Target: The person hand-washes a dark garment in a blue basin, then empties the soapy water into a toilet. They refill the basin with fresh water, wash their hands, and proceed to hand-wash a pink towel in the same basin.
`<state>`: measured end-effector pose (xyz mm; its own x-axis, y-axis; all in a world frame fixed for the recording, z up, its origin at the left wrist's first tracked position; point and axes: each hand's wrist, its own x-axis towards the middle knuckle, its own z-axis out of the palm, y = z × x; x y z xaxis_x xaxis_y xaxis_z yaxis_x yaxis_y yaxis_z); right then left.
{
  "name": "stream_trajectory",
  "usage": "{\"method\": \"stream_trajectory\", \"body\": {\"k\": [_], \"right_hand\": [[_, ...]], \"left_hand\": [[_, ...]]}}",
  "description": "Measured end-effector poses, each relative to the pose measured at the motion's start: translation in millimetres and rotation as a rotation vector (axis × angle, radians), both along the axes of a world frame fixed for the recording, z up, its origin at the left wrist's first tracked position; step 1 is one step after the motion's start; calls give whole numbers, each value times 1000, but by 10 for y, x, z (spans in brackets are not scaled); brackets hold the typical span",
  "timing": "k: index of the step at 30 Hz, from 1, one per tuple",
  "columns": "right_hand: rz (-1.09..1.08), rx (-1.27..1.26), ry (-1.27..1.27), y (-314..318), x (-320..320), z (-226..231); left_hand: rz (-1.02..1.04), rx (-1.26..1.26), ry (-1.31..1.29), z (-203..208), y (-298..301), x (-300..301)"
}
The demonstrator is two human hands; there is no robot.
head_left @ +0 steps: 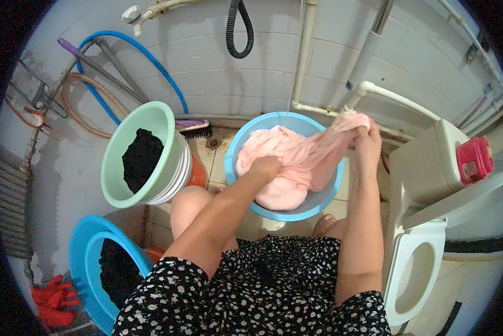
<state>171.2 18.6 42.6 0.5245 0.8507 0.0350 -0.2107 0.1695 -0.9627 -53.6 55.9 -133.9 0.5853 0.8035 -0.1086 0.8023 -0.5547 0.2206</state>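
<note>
A pink fluffy cloth [285, 193], perhaps a towel or blanket, lies bunched in a light blue basin [240, 190] on the floor in front of me. My right hand [366, 140] grips one end of it and holds that end up past the basin's right rim. The stretch between my hands is pulled up in folds. Near the middle of the basin, my left hand [266, 168] is closed on the cloth, its fingers partly hidden by the folds.
On the left, a pale green basin [110, 168] with black cloth [142, 161] sits on a white bucket [178, 173]. Nearer stands a blue basin [86, 252] with dark cloth, beside red gloves [54, 302]. A toilet [394, 269] is at the right; a scrubbing brush [195, 131] lies behind.
</note>
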Motion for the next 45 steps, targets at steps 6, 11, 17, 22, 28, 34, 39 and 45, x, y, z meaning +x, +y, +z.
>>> {"method": "stream_trajectory", "body": {"k": [6, 11, 17, 22, 28, 34, 39, 45], "right_hand": [[156, -197, -833, 238, 144, -859], [699, -448, -1060, 4, -276, -796], [770, -550, -1291, 7, -384, -1417], [216, -107, -1728, -144, -715, -1772], [687, -595, -1637, -53, -737, -1711], [741, -635, -1270, -67, -575, -1120], [321, -169, -528, -93, -192, -183], [209, 254, -2, -244, 87, 448]], "left_hand": [[182, 89, 163, -52, 4, 106], [217, 100, 5, 45, 30, 42], [360, -800, -1475, 1008, 263, -175], [249, -893, -1957, 2052, -5, -444], [21, -910, -2298, 2584, -119, -661], [300, -870, -2161, 1929, 314, -763], [516, -735, -1902, 1514, 556, -859], [719, -509, -1693, 1732, 444, -874]]}}
